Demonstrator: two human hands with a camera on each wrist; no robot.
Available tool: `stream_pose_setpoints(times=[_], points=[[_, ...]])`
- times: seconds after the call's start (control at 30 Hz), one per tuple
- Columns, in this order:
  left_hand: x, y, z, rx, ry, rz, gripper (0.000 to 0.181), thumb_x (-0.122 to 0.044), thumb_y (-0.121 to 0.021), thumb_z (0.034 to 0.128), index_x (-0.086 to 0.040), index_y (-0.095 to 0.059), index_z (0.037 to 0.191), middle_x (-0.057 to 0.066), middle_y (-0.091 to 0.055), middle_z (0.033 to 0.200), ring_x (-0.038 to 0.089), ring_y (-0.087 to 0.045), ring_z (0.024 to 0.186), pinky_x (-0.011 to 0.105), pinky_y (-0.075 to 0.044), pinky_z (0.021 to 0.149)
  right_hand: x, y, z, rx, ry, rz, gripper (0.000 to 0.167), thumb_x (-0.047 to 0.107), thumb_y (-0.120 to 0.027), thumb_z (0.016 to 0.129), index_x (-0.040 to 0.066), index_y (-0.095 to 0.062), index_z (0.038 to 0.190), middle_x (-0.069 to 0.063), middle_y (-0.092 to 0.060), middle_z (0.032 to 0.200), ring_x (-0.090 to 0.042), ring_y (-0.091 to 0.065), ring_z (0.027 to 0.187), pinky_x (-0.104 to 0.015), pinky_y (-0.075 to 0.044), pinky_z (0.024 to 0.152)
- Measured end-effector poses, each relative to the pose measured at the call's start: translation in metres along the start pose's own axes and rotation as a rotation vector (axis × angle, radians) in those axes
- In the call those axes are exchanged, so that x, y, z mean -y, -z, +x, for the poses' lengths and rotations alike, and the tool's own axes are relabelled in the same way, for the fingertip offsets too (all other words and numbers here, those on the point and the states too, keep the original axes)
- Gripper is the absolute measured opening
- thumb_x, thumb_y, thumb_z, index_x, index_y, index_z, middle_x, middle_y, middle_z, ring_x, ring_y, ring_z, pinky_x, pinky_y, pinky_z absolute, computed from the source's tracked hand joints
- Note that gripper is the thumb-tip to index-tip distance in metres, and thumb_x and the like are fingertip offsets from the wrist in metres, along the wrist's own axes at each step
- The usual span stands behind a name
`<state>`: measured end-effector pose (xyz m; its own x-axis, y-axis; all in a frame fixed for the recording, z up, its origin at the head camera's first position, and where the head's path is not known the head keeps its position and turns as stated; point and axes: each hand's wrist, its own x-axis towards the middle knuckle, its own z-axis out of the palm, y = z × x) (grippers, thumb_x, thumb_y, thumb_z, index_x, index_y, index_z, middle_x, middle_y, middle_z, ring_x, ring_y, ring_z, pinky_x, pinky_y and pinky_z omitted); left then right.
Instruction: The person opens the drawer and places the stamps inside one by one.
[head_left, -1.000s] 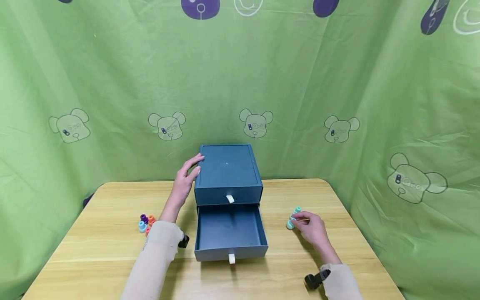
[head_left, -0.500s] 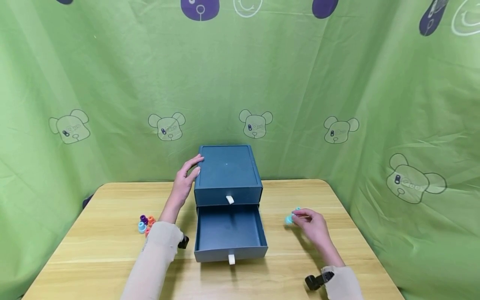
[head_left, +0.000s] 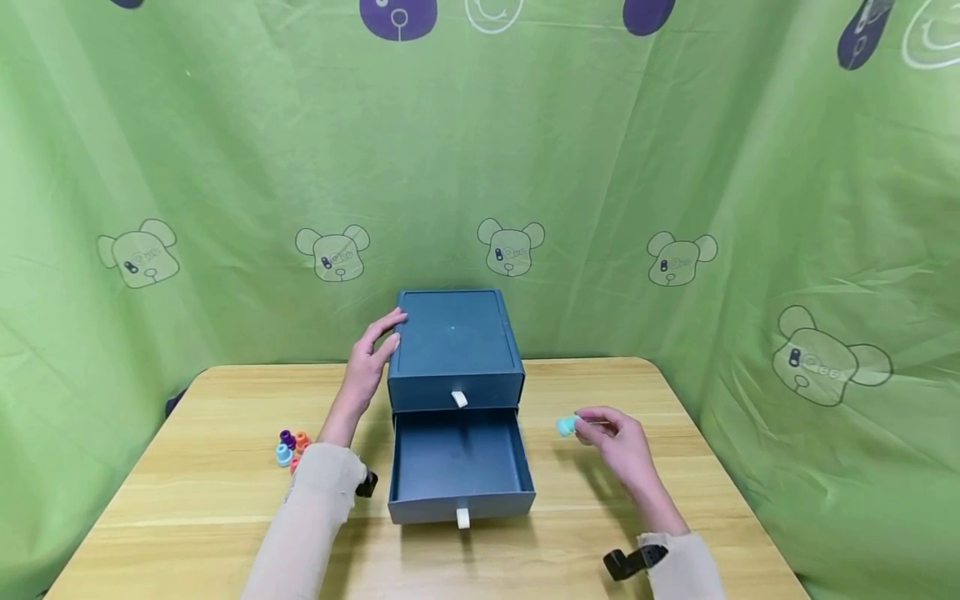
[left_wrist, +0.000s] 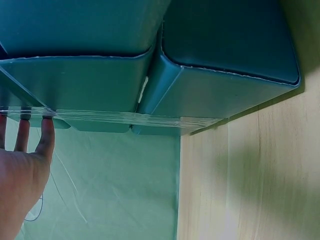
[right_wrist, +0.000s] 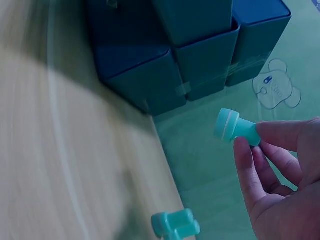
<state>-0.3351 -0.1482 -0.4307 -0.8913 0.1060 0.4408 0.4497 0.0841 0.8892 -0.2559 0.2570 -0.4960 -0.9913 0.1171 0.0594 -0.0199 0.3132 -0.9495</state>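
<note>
One turquoise peg (head_left: 566,426) is hanging above the pale, wood-grained desk (head_left: 187,500), below and right of the frame's centre, where my right hand (head_left: 622,442) is pinching its narrow end. My left hand (head_left: 365,362), fingers spread, is resting against the left edge of the smooth blue cabinet (head_left: 453,333). I seem to be carrying the peg at this step; the next move is probably calling for a secure pinch on its stepped, glossy, round body. Below centre, the box-shaped lower drawer (head_left: 426,510) is standing open.

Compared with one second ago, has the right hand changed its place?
Yes. In the head view, the right hand, pinching a teal piece, has shifted slightly forward and closer to the blue drawer unit, which stays put.
</note>
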Motion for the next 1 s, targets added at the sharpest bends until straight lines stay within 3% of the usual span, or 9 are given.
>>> stream_pose_setpoints(times=[0.47, 0.73, 1.0], points=[[0.003, 0.000, 0.001, -0.004, -0.005, 0.010, 0.042, -0.013, -0.054, 0.1060, 0.000, -0.056, 0.145, 0.013, -0.044, 0.163, 0.032, -0.034, 0.153, 0.054, -0.023, 0.126, 0.021, -0.007, -0.007, 0.015, 0.019, 0.062, 0.037, 0.014, -0.074, 0.096, -0.004, -0.067, 0.127, -0.014, -0.074, 0.109, -0.012, -0.073, 0.089, -0.022, -0.058, 0.080], [0.035, 0.002, 0.011, -0.020, -0.015, 0.011, 0.042, -0.018, -0.054, 0.1074, -0.005, -0.056, 0.148, 0.008, -0.042, 0.164, 0.029, -0.033, 0.154, 0.053, -0.021, 0.127, 0.035, -0.015, -0.012, 0.017, 0.058, 0.091, 0.034, 0.011, -0.075, 0.095, -0.007, -0.068, 0.123, -0.012, -0.075, 0.104, -0.012, -0.075, 0.087, -0.021, -0.059, 0.077], [0.037, 0.001, 0.011, -0.032, -0.020, 0.009, 0.040, -0.023, -0.056, 0.1066, -0.014, -0.060, 0.145, 0.001, -0.046, 0.162, 0.023, -0.037, 0.152, 0.052, -0.023, 0.126, 0.047, -0.023, -0.017, 0.042, 0.119, 0.147, 0.032, 0.005, -0.074, 0.094, -0.011, -0.067, 0.121, -0.017, -0.074, 0.106, -0.011, -0.075, 0.086, -0.023, -0.060, 0.085]])
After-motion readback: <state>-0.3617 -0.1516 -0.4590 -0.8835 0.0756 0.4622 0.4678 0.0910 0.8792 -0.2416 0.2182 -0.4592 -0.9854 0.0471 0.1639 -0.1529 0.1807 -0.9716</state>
